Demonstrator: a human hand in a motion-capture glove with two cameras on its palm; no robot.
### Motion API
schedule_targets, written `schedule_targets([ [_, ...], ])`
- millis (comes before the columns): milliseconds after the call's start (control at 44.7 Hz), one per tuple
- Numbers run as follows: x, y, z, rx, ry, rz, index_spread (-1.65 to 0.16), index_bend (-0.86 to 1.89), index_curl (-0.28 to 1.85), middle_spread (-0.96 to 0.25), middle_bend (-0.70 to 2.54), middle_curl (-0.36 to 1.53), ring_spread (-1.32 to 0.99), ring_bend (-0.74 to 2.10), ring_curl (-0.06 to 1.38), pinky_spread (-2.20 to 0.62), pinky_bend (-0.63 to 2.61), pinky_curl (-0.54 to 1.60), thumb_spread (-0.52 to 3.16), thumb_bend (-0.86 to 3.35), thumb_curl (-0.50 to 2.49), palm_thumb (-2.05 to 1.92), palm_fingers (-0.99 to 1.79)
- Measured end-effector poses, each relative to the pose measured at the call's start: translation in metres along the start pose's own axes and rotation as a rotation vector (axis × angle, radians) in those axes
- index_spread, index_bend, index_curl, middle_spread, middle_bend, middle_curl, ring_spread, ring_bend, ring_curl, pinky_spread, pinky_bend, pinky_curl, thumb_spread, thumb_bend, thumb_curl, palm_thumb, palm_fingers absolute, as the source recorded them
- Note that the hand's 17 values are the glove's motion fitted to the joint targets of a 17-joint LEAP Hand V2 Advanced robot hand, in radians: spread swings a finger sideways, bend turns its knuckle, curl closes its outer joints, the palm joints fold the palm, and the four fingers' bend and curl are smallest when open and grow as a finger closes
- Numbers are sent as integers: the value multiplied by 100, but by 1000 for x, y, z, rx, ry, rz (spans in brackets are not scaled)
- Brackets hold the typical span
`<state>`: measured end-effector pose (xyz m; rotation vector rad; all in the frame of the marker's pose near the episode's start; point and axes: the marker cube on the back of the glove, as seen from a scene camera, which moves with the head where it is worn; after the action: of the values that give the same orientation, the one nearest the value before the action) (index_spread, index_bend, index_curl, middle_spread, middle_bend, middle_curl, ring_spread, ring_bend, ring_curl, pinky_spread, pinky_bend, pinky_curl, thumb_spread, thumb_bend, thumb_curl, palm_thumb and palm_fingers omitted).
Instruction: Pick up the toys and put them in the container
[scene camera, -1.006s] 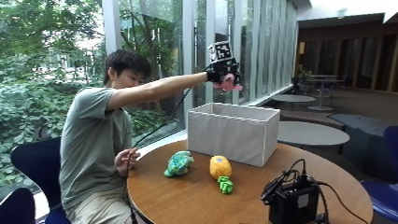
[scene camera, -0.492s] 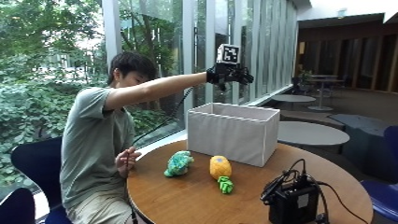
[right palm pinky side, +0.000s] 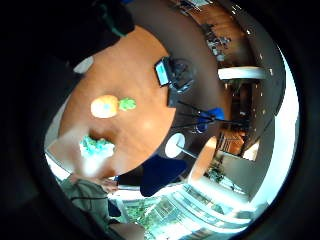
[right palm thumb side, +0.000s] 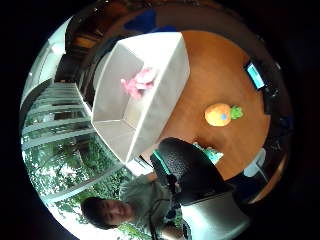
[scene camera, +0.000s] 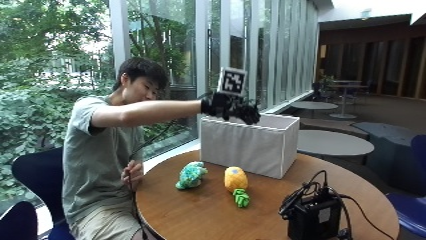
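Outside view: a pineapple toy (scene camera: 235, 180) and a green plush toy (scene camera: 191, 175) lie on the round desk (scene camera: 200, 215), just beside the white container (scene camera: 249, 145) — a pink toy (right palm thumb side: 140, 82) already lies inside it. Above the container's rim hangs the gloved right hand (scene camera: 233, 107), its grip wide, fingers drooping — holding nothing. A black device (scene camera: 313, 217) sits near the desk's edge.
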<state>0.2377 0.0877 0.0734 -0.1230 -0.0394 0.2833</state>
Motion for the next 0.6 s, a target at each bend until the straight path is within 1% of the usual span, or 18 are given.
schedule_targets([
  [67, 56, 0, 47, -33, 103, -77, -17, 5, 18, 0, 20, 43, -3, 55, 40, 1, 96, 41, 113, -4, 40, -3, -17],
  [112, 86, -4, 87, -79, 175, -98, -19, 8, 18, -1, 20, 43, -5, 55, 40, 0, 92, 40, 113, -3, 39, -2, -15],
  [157, 100, -8, 131, -155, 243, -115, -21, 9, 18, -2, 19, 42, -7, 54, 40, -1, 92, 40, 114, -3, 39, -1, -13],
  [224, 109, -10, 185, -282, 315, -182, -23, 9, 18, -3, 17, 41, -8, 52, 39, 0, 97, 40, 114, -3, 38, -2, -13],
  [268, 96, -15, 212, -318, 247, -132, -24, 10, 18, -4, 16, 41, -8, 50, 38, 0, 99, 40, 114, -3, 37, -2, -13],
  [313, 69, -25, 236, -292, 94, 2, -26, 17, 19, -5, 16, 40, -8, 49, 38, 1, 97, 40, 115, -2, 37, 0, -8],
  [358, 55, -35, 250, -200, -20, 147, -26, 26, 22, -7, 23, 42, -14, 64, 41, 0, 82, 35, 121, 4, 38, 10, 18],
  [380, 54, -39, 252, -147, -44, 188, -26, 25, 22, -9, 22, 42, -16, 69, 40, 0, 78, 34, 123, 5, 38, 11, 23],
  [425, 52, -41, 255, -74, -66, 186, -27, 28, 23, -12, 28, 43, -21, 79, 42, -4, 70, 31, 128, 11, 40, 21, 42],
  [470, 47, -42, 259, -49, -94, 146, -27, 27, 23, -14, 27, 43, -24, 89, 43, -10, 73, 30, 131, 19, 44, 35, 59],
  [492, 47, -43, 260, -41, -115, 137, -27, 27, 23, -15, 26, 43, -25, 91, 43, -12, 72, 29, 132, 20, 45, 38, 59],
  [514, 49, -44, 259, -30, -140, 140, -27, 27, 25, -16, 24, 43, -26, 92, 45, -14, 76, 31, 130, 23, 47, 44, 62],
  [537, 51, -45, 258, -16, -165, 147, -27, 27, 26, -17, 33, 46, -28, 93, 46, -17, 76, 31, 126, 27, 50, 53, 69],
  [581, 48, -48, 259, 19, -201, 147, -27, 28, 27, -19, 34, 47, -30, 95, 48, -20, 77, 32, 120, 28, 53, 59, 74],
  [604, 42, -49, 261, 36, -211, 138, -27, 32, 29, -20, 45, 51, -30, 98, 49, -23, 76, 33, 114, 29, 56, 63, 91],
])
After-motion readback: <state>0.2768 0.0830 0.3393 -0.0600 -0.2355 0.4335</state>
